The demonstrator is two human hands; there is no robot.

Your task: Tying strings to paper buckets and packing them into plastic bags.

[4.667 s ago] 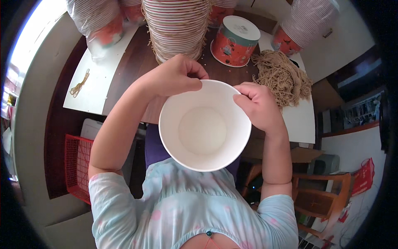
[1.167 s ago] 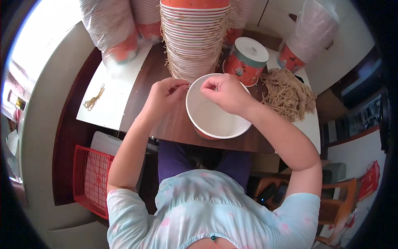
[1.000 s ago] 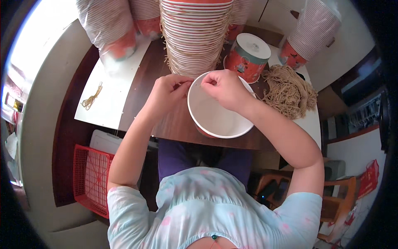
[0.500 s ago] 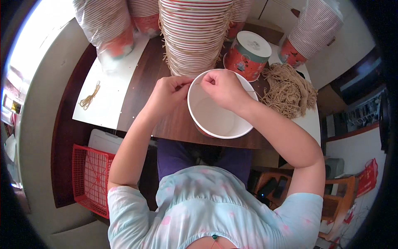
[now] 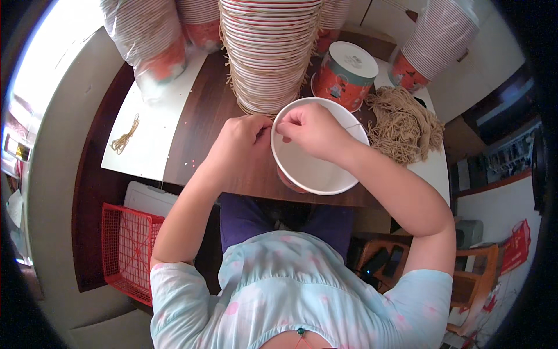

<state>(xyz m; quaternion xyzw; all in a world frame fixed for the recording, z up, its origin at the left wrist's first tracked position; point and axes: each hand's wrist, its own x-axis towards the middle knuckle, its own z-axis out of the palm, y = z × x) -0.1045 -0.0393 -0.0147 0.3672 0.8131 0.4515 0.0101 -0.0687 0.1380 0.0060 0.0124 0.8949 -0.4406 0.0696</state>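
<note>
A white-lined paper bucket [image 5: 325, 174] with a red outer wall sits near the table's front edge, its mouth facing up at me. My right hand [image 5: 311, 129] reaches into the mouth, thumb and fingers pinched near the inside of the left wall. Just outside that rim, my left hand [image 5: 245, 138] has its fingers curled together against the bucket. What either set of fingertips holds is hidden. A thin beige cord [image 5: 352, 125] crosses the right rim. Beyond the bucket rises a tall stack of nested buckets [image 5: 270, 58] with beige cords hanging at their sides.
A heap of beige cords [image 5: 407, 125] lies to the right, beside an upside-down red and green bucket [image 5: 347, 75]. Plastic-wrapped bucket stacks [image 5: 145, 41] stand at the back. A small cord bundle [image 5: 125, 135] rests on the left. A red basket [image 5: 131, 250] is below the table edge.
The bucket has shifted slightly right, and my left hand has moved a little right and down along its rim. My right fingers stay inside the mouth.
</note>
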